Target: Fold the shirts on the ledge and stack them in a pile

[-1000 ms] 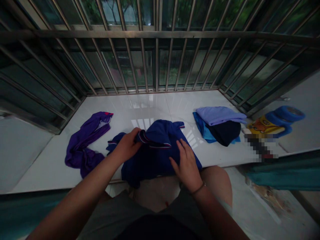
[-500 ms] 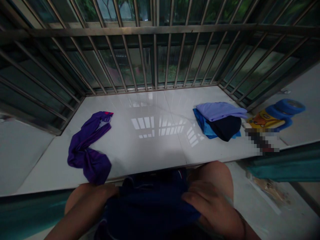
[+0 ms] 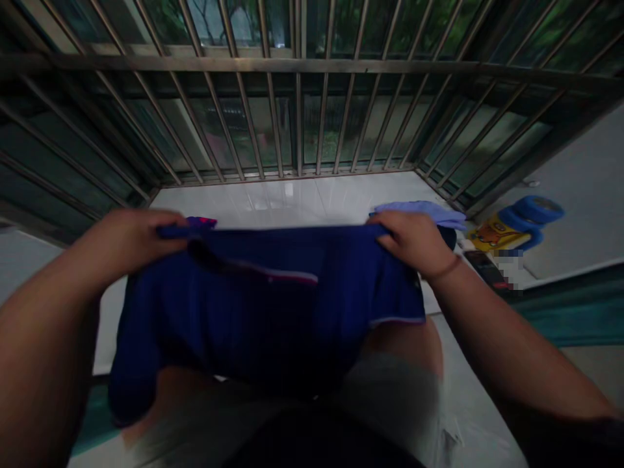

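Observation:
A dark blue shirt with thin pale and red trim hangs stretched between my hands, above my knees and the sill's front edge. My left hand pinches its upper left part, thumb and fingers closed on the cloth. At the upper right, my right hand grips the same garment with closed fingers. The lower part droops over my lap. Behind my left hand, only a bit of a purple garment shows; the shirt hides the rest. Close behind my right hand lies a partly covered pile with a lavender cloth on top.
A white tiled sill runs up to metal window bars. On the right stand a blue and yellow container and a dark, partly blurred flat object. A teal curtain hangs at the right.
Both hands have risen from my lap and moved forward, lifting the blue shirt and spreading it wide. It now covers most of the purple garment and the front of the sill.

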### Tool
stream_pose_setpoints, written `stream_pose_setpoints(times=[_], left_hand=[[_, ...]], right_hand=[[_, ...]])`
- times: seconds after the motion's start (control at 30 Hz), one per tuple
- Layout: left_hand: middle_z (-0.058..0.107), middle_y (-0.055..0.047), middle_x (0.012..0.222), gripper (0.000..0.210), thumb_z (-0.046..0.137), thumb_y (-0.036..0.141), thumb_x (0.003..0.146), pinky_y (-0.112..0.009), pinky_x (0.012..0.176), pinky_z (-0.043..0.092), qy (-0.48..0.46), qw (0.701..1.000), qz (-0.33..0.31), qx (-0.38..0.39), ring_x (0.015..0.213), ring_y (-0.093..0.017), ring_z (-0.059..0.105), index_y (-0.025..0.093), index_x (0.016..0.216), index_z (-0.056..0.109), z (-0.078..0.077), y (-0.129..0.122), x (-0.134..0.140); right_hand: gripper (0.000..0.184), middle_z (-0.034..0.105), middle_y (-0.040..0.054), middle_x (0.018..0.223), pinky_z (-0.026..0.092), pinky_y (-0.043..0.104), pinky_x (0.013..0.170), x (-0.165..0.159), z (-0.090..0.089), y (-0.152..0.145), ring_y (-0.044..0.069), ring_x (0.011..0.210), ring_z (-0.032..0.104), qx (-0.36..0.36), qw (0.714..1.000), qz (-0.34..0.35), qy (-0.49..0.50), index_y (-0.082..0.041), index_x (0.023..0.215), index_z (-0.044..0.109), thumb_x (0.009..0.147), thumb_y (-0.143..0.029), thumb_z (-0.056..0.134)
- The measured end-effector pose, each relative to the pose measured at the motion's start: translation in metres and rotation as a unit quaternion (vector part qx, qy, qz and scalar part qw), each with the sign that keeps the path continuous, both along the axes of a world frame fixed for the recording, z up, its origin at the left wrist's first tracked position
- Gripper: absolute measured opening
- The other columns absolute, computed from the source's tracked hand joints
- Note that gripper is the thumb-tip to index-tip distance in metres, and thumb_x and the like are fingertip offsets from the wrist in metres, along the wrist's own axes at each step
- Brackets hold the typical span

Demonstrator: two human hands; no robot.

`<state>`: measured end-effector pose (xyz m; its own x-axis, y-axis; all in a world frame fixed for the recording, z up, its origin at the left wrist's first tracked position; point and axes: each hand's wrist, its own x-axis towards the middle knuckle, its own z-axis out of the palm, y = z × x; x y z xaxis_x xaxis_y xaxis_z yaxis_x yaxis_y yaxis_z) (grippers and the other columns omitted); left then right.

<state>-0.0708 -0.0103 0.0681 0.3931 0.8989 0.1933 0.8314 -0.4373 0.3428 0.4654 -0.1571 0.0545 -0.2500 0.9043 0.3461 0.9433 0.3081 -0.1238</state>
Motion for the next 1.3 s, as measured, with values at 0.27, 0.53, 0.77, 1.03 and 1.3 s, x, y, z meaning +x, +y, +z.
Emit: stream_pose_setpoints(times=[0.27, 0.53, 0.77, 1.03, 1.3], left_hand=[[0.069, -0.014, 0.152, 0.049, 0.061, 0.038, 0.114, -0.051, 0.132, 0.044, 0.02, 0.983, -0.108, 0.144, 0.151, -0.033, 0.062, 0.011, 0.154, 0.066, 0.006, 0.031, 0.129], [0.045, -0.015, 0.185, 0.073, 0.065, 0.059, 0.109, -0.07, 0.136, 0.038, 0.094, 0.99, -0.097, -0.051, 0.171, -0.042, 0.043, 0.03, 0.175, 0.052, -0.233, -0.124, 0.106], [0.038, -0.015, 0.188, 0.075, 0.065, 0.055, 0.109, -0.066, 0.139, 0.038, 0.086, 0.994, -0.066, -0.009, 0.172, -0.041, 0.042, 0.029, 0.178, 0.049, -0.264, -0.173, 0.086], [0.064, -0.014, 0.17, 0.06, 0.072, 0.053, 0.107, -0.055, 0.117, 0.063, 0.062, 0.992, -0.104, -0.03, 0.145, -0.038, 0.069, 0.031, 0.162, 0.066, -0.249, -0.209, 0.067], [0.055, -0.018, 0.177, 0.062, 0.046, 0.051, 0.117, -0.063, 0.136, 0.041, 0.046, 0.997, -0.027, -0.062, 0.166, -0.038, 0.051, 0.019, 0.168, 0.059, -0.208, -0.043, 0.078]], right_hand=[[0.044, 0.07, 0.0209, 0.148, 0.047, 0.052, 0.127, -0.067, -0.013, 0.076, 0.033, 0.142, 0.062, 0.097, 0.992, -0.017, 0.073, -0.01, 0.153, 0.066, 0.113, -0.029, 0.067], [0.059, 0.054, 0.018, 0.178, 0.043, 0.068, 0.132, -0.071, -0.221, -0.062, 0.04, 0.165, 0.051, -0.14, 0.988, -0.07, -0.002, -0.023, 0.17, 0.059, 0.113, -0.04, 0.06], [0.061, 0.049, 0.0154, 0.182, 0.041, 0.064, 0.136, -0.072, -0.234, -0.09, 0.039, 0.167, 0.049, -0.135, 0.986, -0.097, 0.0, -0.023, 0.173, 0.056, 0.116, -0.042, 0.055], [0.056, 0.061, 0.0166, 0.172, 0.051, 0.059, 0.125, -0.083, -0.243, -0.122, 0.039, 0.154, 0.061, -0.103, 0.992, -0.074, -0.027, -0.023, 0.166, 0.064, 0.115, -0.045, 0.06], [0.045, 0.073, 0.0171, 0.156, 0.05, 0.054, 0.126, -0.068, -0.189, -0.032, 0.036, 0.146, 0.065, -0.075, 0.994, -0.074, 0.026, -0.019, 0.149, 0.076, 0.118, -0.043, 0.053]])
